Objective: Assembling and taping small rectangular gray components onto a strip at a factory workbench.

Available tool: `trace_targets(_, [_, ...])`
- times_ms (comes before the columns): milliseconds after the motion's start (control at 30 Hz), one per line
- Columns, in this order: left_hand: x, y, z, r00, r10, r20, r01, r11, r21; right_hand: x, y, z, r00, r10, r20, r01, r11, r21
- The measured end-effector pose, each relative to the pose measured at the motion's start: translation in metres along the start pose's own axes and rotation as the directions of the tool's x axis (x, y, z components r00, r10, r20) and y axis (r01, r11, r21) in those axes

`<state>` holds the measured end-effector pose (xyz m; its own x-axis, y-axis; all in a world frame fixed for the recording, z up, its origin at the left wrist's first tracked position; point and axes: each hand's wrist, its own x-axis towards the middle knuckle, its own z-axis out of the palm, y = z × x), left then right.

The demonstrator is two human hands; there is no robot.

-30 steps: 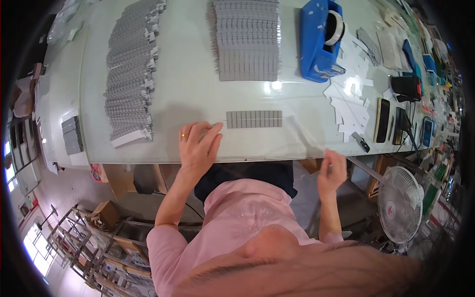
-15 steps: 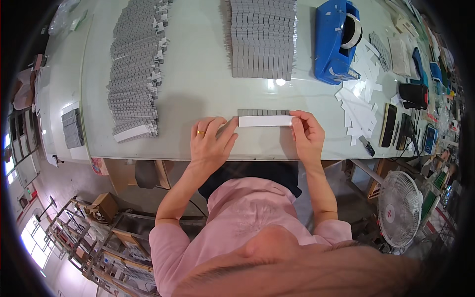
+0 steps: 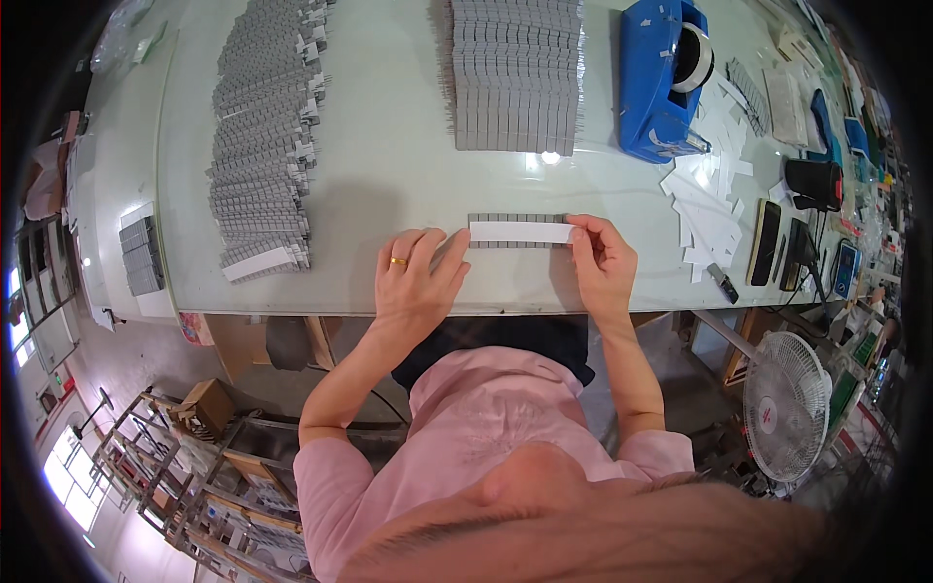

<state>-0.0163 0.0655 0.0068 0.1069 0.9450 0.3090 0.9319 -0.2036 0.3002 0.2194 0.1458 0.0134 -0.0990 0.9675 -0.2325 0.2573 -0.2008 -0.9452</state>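
A white paper strip point(image 3: 520, 232) lies lengthwise over a grey segmented piece point(image 3: 515, 244), whose grooved edges show above and below it. My right hand point(image 3: 606, 267) pinches the strip's right end between thumb and forefinger. At the left end, my left hand point(image 3: 418, 280) rests with its fingers apart and a ring on one of them. Its forefinger tip touches or nearly touches the strip's end. Beyond my hands stands a stack of grey segmented pieces point(image 3: 515, 107). To the left runs a long row of overlapping grey pieces point(image 3: 260, 146), with a white strip on its nearest one.
A blue tape dispenser point(image 3: 646, 87) stands at the back right. Loose white paper strips point(image 3: 702, 209) are strewn beside it, with a black-handled cutter point(image 3: 723, 284) near them. Phones point(image 3: 765, 238) lie farther right. A small grey stack point(image 3: 142, 257) sits at far left; a fan point(image 3: 787, 408) stands below the table's edge.
The white strip has shifted slightly away from me and now lies along the middle of the grey piece, baring its near edge. My hands stay almost in place.
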Motion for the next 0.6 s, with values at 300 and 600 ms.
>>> trace_targets(300, [0.0018,0.0026,-0.0036,1.0,0.016,0.01,-0.016,1.0,-0.003,-0.0003,-0.0022,0.0009,0.998,-0.055,-0.002,0.055,0.998,-0.031])
trace_targets(600, [0.0021,0.0084,-0.0055,0.996,0.068,0.054,-0.075,0.987,0.145,0.001,0.0032,-0.0063,0.998,-0.054,-0.026,0.052,0.998,-0.044])
